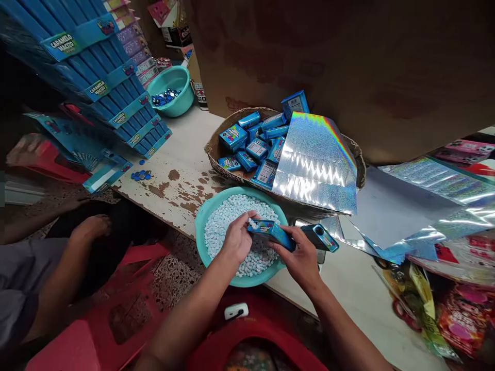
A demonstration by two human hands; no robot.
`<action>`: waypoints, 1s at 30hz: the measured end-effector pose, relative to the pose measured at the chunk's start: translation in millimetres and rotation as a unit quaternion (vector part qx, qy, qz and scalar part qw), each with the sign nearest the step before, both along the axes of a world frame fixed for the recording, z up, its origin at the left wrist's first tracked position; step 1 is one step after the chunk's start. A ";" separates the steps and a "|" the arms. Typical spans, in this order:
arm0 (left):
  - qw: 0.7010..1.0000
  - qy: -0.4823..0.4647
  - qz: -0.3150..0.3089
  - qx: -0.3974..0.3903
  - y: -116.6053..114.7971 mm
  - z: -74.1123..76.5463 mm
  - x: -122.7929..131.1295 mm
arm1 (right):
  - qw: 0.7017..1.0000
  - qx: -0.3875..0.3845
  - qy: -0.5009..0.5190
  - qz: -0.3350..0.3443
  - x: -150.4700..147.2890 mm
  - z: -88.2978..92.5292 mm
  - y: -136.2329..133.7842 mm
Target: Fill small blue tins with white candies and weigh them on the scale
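Note:
A turquoise basin (201,221) full of small white candies (222,226) stands on the table in front of me. Above it, my right hand (299,255) grips a blue candy box (284,237) lying nearly on its side. At the box's left end, my left hand (236,241) is closed around a few white candies, fingertips against the opening. Part of its grip is hidden by the box. Just beyond my right hand is another blue box (325,238) with a dark round hole in its end.
Behind the basin, a cardboard tray (214,154) holds several blue boxes, partly covered by a shiny holographic sheet (315,165). Stacked blue display cartons (112,82) rise at left, near a smaller turquoise basin (181,105). Another person's hand (91,229) shows at left. Bagged goods (464,314) lie right.

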State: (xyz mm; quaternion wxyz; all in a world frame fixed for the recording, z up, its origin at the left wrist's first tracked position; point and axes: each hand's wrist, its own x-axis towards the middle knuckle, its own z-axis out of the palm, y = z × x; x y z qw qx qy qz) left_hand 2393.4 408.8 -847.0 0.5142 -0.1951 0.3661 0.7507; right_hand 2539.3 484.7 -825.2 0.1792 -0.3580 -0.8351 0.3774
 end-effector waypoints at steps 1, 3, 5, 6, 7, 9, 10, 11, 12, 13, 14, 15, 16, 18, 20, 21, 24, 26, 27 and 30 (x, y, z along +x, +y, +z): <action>1.000 0.014 0.001 0.010 0.0 0.3 0.4 | 1.000 -0.003 0.003 -0.007 0.3 -1.1 0.6; 0.998 0.054 -0.004 0.019 -1.4 3.2 2.3 | 1.000 -0.008 0.008 -0.016 0.8 -1.7 1.5; 0.992 0.122 -0.022 -0.005 -3.6 8.0 6.3 | 1.000 -0.013 0.013 -0.020 1.3 -1.2 1.8; 0.984 0.172 -0.029 -0.031 -4.7 10.1 8.8 | 1.000 -0.014 0.017 -0.022 1.6 -1.0 1.7; 0.971 0.229 -0.036 -0.058 -5.7 11.7 11.2 | 0.999 -0.015 0.022 -0.024 1.9 -1.0 1.5; 0.934 0.338 -0.049 -0.102 -7.7 13.1 14.4 | 0.999 -0.019 0.034 -0.024 2.5 -2.0 0.8; 0.917 0.378 -0.054 -0.117 -8.9 13.1 14.8 | 0.999 -0.022 0.040 -0.023 2.8 -3.0 0.4; 0.903 0.405 -0.061 -0.129 -10.1 13.2 14.4 | 0.998 -0.027 0.046 -0.022 3.0 -4.2 -0.2; 0.894 0.420 -0.068 -0.140 -11.6 13.6 13.4 | 0.998 -0.033 0.053 -0.023 3.2 -5.4 -0.7; 0.889 0.426 -0.074 -0.151 -13.0 14.6 12.1 | 0.997 -0.042 0.059 -0.024 3.3 -6.5 -1.2; 0.886 0.428 -0.077 -0.160 -14.5 16.3 10.6 | 0.996 -0.054 0.065 -0.027 3.3 -7.5 -1.7; 0.883 0.431 -0.081 -0.167 -15.9 18.8 9.3 | 0.995 -0.066 0.070 -0.032 3.4 -8.2 -2.1; 0.877 0.442 -0.084 -0.169 -17.3 21.8 8.1 | 0.993 -0.080 0.073 -0.035 3.4 -8.7 -2.3; 0.846 0.499 -0.091 -0.162 -20.0 28.4 6.4 | 0.991 -0.102 0.078 -0.041 3.6 -9.2 -2.6; 0.790 0.588 -0.102 -0.143 -23.0 33.4 4.6 | 0.989 -0.115 0.082 -0.048 3.7 -9.6 -3.0; 0.756 0.632 -0.108 -0.131 -24.7 34.6 3.3 | 0.988 -0.122 0.085 -0.053 3.5 -10.0 -3.5; 0.671 0.724 -0.132 -0.095 -30.1 33.4 -4.0 | 0.982 -0.141 0.100 -0.073 0.7 -12.9 -7.1; 0.651 0.743 -0.146 -0.064 -33.2 30.9 -12.6 | 0.979 -0.151 0.107 -0.088 -4.1 -15.9 -11.7; 0.658 0.736 -0.150 -0.050 -34.3 30.0 -17.9 | 0.977 -0.156 0.111 -0.098 -7.5 -17.4 -14.7; 0.758 0.634 -0.148 -0.036 -35.1 28.4 -37.5 | 0.963 -0.190 0.142 -0.129 -20.0 -22.1 -25.5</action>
